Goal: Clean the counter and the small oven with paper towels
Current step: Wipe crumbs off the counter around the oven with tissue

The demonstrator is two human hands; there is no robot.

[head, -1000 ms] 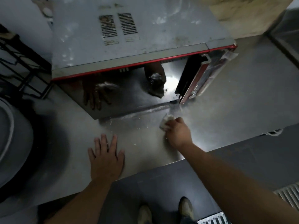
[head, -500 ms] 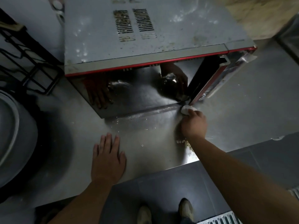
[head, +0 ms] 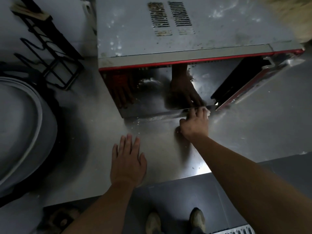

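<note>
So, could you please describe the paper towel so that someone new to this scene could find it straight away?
Start at the small oven, the grey box with a red front edge on the steel counter. At the lower front edge of its door, near the right corner, the right hand pinches the paper towel. It is the only white crumpled wad there, peeking out beyond the fingertips.

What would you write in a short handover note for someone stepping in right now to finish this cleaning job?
Left hand: flat, fingers straight, resting on the counter.
Right hand: grips a wadded paper towel at the lower front edge of the small oven, beside its open door.
Done: cannot tell how much has been wiped.
Left: white crumbs on the counter before the oven; the oven top is smudged.
</note>
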